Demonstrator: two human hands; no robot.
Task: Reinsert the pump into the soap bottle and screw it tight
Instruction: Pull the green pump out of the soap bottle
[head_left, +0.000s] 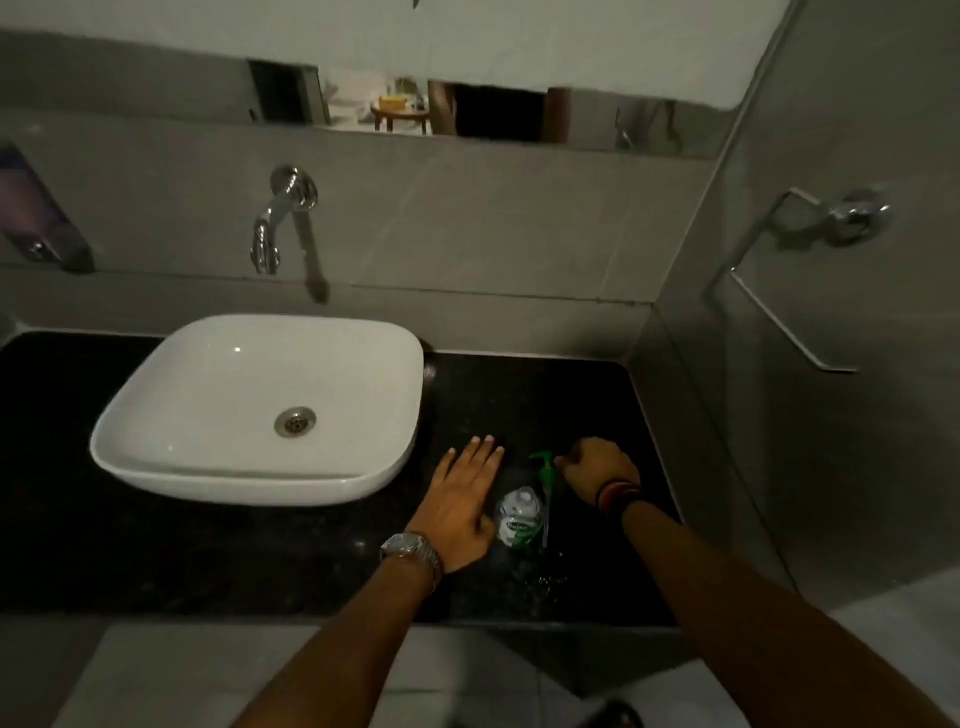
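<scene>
One clear soap bottle (518, 517) with a green-and-white label is standing uncapped on the black counter (208, 561), and one green pump (545, 475) with its clear tube is lying just beside it. Your left hand (460, 501) is resting flat, fingers spread, touching the bottle, while your right hand (597, 467) is curling its fingers at the pump head. One white basin (156, 441) is sitting to the left under one chrome tap (275, 223).

Soap bottle (518, 518): small, clear, white-and-green label, standing on the dark surface (208, 561), neck open, no pump fitted. Pump (544, 475): green head and collar, pale dip tube running along the bottle's right side, just beside it; head touching the right hand (597, 467).
</scene>
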